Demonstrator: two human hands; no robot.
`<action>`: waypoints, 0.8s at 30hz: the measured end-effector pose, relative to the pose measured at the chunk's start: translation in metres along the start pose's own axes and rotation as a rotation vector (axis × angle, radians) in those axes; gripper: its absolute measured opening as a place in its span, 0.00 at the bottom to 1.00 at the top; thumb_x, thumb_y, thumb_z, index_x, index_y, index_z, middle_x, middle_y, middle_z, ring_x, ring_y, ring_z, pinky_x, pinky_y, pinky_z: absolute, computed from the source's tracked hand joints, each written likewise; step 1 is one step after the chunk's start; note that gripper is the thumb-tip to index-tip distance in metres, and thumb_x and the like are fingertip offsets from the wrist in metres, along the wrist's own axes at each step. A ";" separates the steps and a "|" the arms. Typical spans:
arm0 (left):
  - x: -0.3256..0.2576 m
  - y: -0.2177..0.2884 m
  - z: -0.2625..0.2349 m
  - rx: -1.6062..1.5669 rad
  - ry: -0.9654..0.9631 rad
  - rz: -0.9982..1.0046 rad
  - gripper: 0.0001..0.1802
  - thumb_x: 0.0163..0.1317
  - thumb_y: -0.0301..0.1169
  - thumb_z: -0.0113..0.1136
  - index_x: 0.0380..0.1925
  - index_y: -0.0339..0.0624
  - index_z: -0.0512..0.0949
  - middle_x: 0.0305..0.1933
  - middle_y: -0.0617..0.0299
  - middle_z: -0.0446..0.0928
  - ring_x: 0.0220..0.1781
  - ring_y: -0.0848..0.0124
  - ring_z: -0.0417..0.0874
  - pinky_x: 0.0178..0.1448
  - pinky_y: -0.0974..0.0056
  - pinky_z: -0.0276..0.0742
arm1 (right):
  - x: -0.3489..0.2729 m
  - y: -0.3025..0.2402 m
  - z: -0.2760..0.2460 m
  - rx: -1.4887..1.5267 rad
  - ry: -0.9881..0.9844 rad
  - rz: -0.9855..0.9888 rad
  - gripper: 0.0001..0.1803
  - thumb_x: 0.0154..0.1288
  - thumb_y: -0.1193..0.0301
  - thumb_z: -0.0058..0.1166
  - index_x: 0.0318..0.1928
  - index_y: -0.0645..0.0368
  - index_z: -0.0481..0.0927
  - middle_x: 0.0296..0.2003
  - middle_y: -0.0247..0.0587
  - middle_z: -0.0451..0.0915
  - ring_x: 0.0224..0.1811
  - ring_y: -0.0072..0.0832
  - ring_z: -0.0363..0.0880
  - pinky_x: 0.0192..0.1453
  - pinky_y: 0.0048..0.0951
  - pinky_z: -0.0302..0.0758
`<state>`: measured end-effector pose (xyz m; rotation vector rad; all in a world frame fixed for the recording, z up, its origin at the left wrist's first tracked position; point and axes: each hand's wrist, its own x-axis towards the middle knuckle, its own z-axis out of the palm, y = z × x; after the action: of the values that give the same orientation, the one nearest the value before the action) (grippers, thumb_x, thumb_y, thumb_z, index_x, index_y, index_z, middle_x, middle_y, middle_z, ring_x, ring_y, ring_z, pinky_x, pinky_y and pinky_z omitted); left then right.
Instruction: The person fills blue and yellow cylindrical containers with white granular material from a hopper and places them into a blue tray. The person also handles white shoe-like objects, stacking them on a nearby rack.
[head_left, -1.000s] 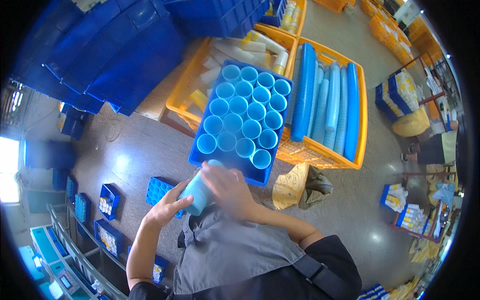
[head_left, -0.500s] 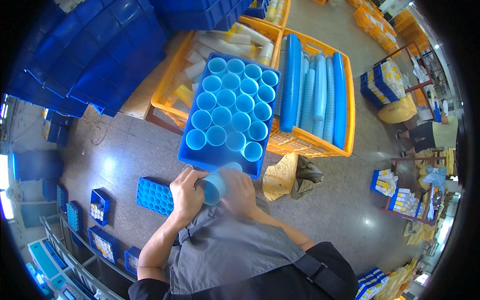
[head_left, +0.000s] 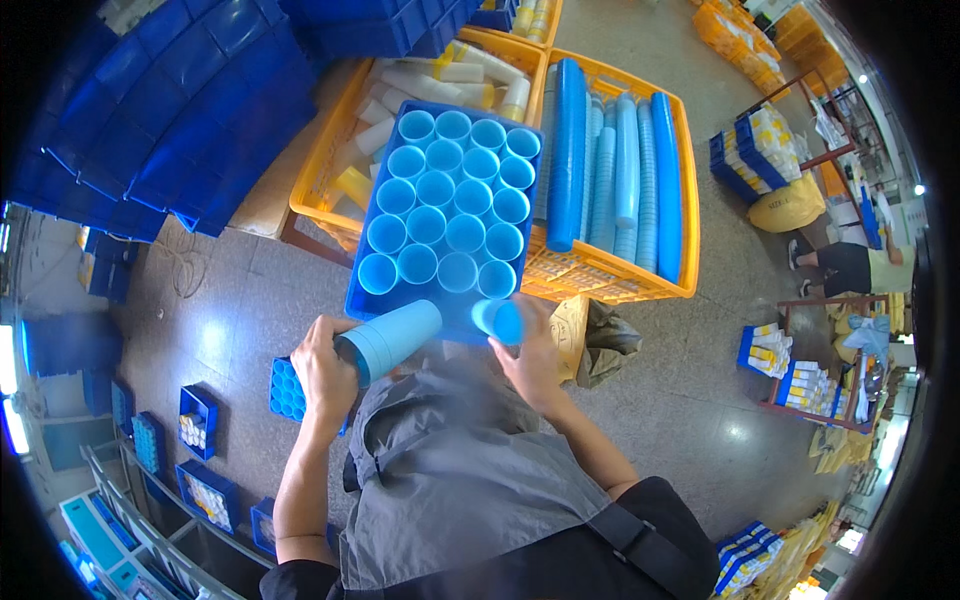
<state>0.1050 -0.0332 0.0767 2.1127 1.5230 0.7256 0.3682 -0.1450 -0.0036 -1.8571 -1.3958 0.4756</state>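
Blue stacked cups (head_left: 398, 335), left hand (head_left: 326, 372) (single cup (head_left: 497, 320), right hand (head_left: 533, 362))

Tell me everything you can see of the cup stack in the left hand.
The stack is pale blue, smooth and plastic-looking: round cups nested together, with ring lines around it toward its lower-left end, where a dark mouth shows. The left hand grips that end. The stack slants up and right in the picture, its plain other end overlapping the near part of the blue tray from this view; whether they touch I cannot tell. How many cups are nested is unclear.
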 end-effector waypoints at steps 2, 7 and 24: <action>-0.003 0.007 0.008 -0.039 -0.003 -0.030 0.13 0.49 0.15 0.58 0.36 0.38 0.81 0.34 0.46 0.83 0.37 0.47 0.86 0.43 0.54 0.80 | -0.002 -0.010 0.007 -0.237 -0.065 -0.226 0.50 0.52 0.64 0.75 0.72 0.63 0.61 0.68 0.53 0.66 0.65 0.52 0.71 0.70 0.51 0.67; -0.007 0.035 0.008 -0.245 -0.067 0.043 0.12 0.50 0.13 0.59 0.34 0.34 0.84 0.34 0.51 0.86 0.35 0.65 0.87 0.43 0.64 0.81 | 0.010 -0.052 0.002 -0.157 -0.149 -0.556 0.43 0.55 0.61 0.69 0.69 0.61 0.66 0.67 0.48 0.72 0.66 0.43 0.73 0.64 0.48 0.63; -0.009 -0.029 -0.014 -0.104 0.057 -0.216 0.20 0.51 0.12 0.53 0.42 0.36 0.86 0.34 0.53 0.86 0.39 0.70 0.86 0.48 0.63 0.81 | 0.037 -0.040 0.047 -0.029 -0.002 -0.518 0.58 0.41 0.60 0.79 0.73 0.59 0.61 0.68 0.50 0.65 0.70 0.48 0.67 0.70 0.51 0.65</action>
<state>0.0729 -0.0326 0.0686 1.8315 1.6742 0.7741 0.3225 -0.0898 0.0003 -1.4343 -1.8122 0.1928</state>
